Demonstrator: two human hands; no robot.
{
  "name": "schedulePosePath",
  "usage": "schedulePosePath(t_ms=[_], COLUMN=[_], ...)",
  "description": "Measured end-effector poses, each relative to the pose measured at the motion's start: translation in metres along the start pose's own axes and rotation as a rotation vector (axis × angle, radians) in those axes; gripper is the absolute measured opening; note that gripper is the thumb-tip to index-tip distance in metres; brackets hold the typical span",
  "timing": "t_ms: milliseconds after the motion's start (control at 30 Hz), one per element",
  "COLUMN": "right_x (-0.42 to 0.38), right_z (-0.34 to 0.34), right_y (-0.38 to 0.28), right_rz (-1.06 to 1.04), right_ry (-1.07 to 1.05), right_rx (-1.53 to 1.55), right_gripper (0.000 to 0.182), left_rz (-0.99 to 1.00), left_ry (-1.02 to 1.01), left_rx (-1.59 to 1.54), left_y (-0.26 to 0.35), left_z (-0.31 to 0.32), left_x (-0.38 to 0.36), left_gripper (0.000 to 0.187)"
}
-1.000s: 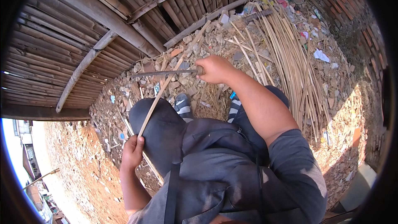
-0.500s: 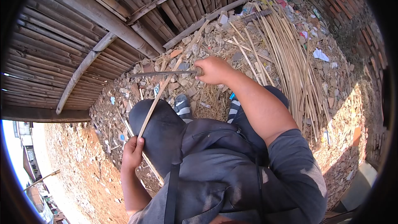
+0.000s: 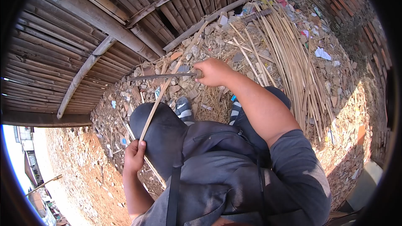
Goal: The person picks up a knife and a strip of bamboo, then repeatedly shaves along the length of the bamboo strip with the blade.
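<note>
My left hand (image 3: 135,154) is closed around a long, thin bamboo strip (image 3: 155,105) beside my left knee. The strip slants away from me over the thigh, its far end above the rubble. In my right hand (image 3: 213,72) is the handle of a machete (image 3: 161,76), gripped in a fist. Its dark, narrow blade points left and crosses the bamboo strip beyond my knees, overlapping it in this view. Another pale strip (image 3: 155,170) runs beneath my left forearm, along the outside of my leg.
A large bundle of split bamboo strips (image 3: 289,58) lies on the rubble to my right. Ahead and left rises a bamboo slat wall (image 3: 92,42) with thick poles. A brick wall (image 3: 343,0) stands at the far right. Stones, straw and litter cover the ground (image 3: 197,58).
My right hand and the machete have shifted slightly left. My left hand keeps its hold on the strip, almost unmoved.
</note>
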State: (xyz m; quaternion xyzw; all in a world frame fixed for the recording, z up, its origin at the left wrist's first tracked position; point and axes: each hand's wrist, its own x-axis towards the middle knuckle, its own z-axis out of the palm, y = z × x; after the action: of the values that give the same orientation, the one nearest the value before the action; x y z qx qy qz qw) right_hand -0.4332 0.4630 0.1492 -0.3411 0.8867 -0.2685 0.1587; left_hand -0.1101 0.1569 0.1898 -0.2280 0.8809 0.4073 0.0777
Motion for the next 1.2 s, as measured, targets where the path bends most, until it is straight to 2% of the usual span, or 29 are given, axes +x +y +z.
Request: schedulePosePath(t_ms=[400,600,800,1200], right_x=[0.001,0.001,0.003,0.006], right_z=[0.006,-0.001,0.009,0.007], right_y=[0.003,-0.001,0.017,0.018], right_rz=[-0.017,0.005,-0.05,0.0], right_ry=[0.029,-0.031,0.135,0.08], right_rx=[0.032,-0.001,-0.012,-0.006], right_gripper=[0.035,0.038,0.039,0.037], left_rz=[0.005,-0.002,0.021,-0.009], left_ry=[0.014,0.016,0.05,0.041], left_rx=[-0.003,-0.027,-0.033,-0.062], left_y=[-0.001,-0.001,0.002,-0.004], left_z=[0.001,0.002,0.004,0.004], left_x=[0.0,0.0,0.002,0.003], left_gripper=[0.044,0.042,0.044,0.045])
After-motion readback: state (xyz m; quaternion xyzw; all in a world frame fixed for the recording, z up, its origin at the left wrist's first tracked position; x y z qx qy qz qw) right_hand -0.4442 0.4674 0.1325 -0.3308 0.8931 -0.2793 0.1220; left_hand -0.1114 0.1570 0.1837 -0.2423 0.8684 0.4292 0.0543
